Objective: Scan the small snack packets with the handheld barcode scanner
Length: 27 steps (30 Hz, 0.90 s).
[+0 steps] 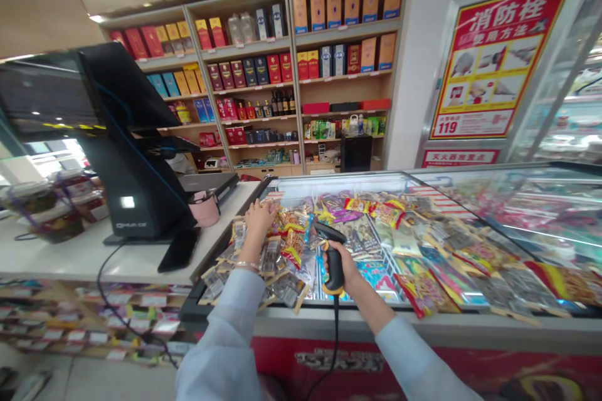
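My right hand [345,266] is wrapped around the grip of a black and yellow barcode scanner [335,263], whose head points left over the snack packets. A black cable hangs down from the scanner's base. My left hand [260,220] reaches to the far left of the pile, its fingers apart and slightly bent over the packets there; no packet is seen gripped in it. Just right of that hand lie red and yellow snack bags [292,245]. Clear-and-brown packets [285,288] lie nearer to me. All rest on the glass top of a chest freezer [329,316].
A black checkout terminal [136,188] stands on the white counter [126,263] at left, near a pink cup [204,208] and a phone [179,249]. More snack bags [426,291] cover the freezer to the right. Shelves of boxes [256,72] line the back wall.
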Tool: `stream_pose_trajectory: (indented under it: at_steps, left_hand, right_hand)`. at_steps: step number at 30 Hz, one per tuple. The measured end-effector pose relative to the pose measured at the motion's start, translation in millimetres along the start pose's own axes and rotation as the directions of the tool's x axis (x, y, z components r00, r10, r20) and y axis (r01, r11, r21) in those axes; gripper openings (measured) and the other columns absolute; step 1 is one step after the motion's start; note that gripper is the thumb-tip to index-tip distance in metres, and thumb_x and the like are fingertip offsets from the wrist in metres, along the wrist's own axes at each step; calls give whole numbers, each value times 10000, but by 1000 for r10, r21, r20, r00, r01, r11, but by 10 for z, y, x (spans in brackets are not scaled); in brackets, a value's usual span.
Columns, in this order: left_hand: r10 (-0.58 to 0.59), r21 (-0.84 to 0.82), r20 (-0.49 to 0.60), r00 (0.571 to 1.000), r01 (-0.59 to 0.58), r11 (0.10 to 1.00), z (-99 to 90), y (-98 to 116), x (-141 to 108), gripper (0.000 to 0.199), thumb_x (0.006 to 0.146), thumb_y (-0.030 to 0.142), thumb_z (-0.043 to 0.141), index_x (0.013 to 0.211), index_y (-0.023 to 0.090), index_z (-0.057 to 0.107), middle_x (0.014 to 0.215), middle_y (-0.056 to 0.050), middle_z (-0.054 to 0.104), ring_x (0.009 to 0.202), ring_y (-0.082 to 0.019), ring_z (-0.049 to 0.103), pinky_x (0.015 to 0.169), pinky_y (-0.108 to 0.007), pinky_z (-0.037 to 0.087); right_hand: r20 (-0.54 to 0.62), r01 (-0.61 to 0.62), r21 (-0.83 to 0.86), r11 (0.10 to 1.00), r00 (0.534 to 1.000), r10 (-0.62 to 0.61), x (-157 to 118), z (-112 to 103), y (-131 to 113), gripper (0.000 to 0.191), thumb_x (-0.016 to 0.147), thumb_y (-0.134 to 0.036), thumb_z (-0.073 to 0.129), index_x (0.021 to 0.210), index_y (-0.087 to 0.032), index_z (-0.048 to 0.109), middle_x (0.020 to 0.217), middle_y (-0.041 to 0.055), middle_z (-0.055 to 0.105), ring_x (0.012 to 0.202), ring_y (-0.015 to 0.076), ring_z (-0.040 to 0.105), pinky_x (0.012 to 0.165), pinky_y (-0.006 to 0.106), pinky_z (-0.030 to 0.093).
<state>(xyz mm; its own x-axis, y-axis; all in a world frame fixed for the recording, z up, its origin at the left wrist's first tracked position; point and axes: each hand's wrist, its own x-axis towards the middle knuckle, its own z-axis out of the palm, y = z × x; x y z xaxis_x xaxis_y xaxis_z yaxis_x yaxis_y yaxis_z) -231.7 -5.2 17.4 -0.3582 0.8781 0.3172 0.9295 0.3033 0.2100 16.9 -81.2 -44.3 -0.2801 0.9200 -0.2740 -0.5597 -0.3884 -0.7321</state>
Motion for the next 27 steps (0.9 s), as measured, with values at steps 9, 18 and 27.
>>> stream_pose_trajectory:
  at_steps: [9,18,27]
  left_hand:
    - [160,108,-48,986,-154,982,37,23,-87,498,878,408,446,1333,215,511,1499,-130,370,1414,-324,253,1125,-577,188]
    - [197,33,-167,966,-194,981,62,-54,-246,463,875,356,462,1306,197,523,1467,-140,418,1368,-323,345,1105,-515,272]
    - [214,-144,-266,940,-258,955,24,-229,-489,427,858,331,502,1256,179,535,1389,-139,504,1325,-293,409,1086,-482,331]
  right_hand:
    - [29,7,-58,998,1000,-5,25,-48,64,219,772,-354,580,658,-167,565,456,-6,557,337,96,484,339,192,404]
    - [52,12,-47,999,999,-9,16,-62,62,192,747,-354,613,699,-170,583,472,-14,559,354,97,494,349,191,414]
    - [50,32,-24,999,998,-31,21,-58,70,200,742,-348,616,671,-166,575,468,-6,563,353,101,495,348,201,416]
